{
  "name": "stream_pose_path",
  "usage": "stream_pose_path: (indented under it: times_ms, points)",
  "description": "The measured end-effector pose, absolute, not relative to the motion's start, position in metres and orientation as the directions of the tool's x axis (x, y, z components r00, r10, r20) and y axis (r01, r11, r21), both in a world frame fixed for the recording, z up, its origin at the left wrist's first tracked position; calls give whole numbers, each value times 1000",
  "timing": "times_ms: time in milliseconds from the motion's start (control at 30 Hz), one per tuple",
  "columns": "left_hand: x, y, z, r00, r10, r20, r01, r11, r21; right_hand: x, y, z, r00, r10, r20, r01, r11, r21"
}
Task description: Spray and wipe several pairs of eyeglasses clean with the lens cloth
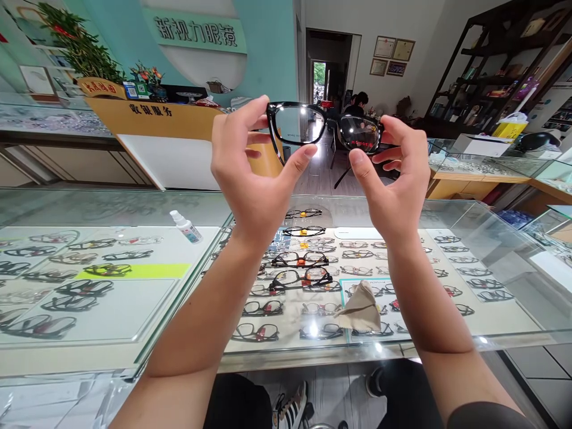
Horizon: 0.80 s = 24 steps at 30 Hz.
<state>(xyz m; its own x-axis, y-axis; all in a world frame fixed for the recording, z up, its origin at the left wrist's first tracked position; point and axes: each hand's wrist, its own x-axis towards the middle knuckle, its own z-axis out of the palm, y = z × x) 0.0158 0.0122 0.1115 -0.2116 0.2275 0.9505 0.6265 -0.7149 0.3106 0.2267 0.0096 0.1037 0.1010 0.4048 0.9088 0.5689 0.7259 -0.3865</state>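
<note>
Looking across a display counter of clear glass (250, 361), we see spectacles with a glossy black, thick-rimmed frame and clear lenses (329, 122) raised in the air, well apart from the counter. We note that both grips are closed: the left hand (248, 158) pinches one outer end of the frame, with its thumb at the lower rim, and the right hand (397, 173) pinches the opposite end in like manner. Both temples are unfolded and show partly below the lenses. We observe red lettering on the lens nearer the right hand; the small print on the other lens is too fine for us to read. Below the hands, we find a column of black-framed spectacles with orange and yellow tags (301, 278), and to its right a crumpled beige cloth (360, 307). Farther left is a small white spray bottle (185, 227). In the background, we distinguish a yellow-brown reception desk with a white front (172, 155), a dark wooden shelving unit (487, 71) at the right, four framed documents (385, 46) and, farther back, a person (356, 109).
</note>
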Motion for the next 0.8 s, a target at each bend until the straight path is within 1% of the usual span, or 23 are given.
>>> stream_pose_path:
  times_ms: [133,200,267,367,567,700,800]
  points:
    - [16,8,113,-227,99,969,626,-747,223,228,16,101,51,510,859,511,725,-461]
    - [16,6,115,-227,101,969,643,-731,227,228,20,99,34,548,836,483,723,-494]
    - [16,3,116,-228,160,960,658,-702,273,228,23,97,22,559,829,475,723,-501]
    - [16,2,117,-235,193,953,668,-680,303,229,24,96,16,552,834,483,726,-489]
    - [13,7,116,-208,210,955,683,-668,296,230,23,97,33,504,863,524,727,-444]
    - [10,12,114,-209,238,949,649,-692,316,230,22,98,47,465,884,539,733,-414]
    - [9,16,113,-205,256,945,624,-709,328,229,20,100,59,459,886,536,735,-416]
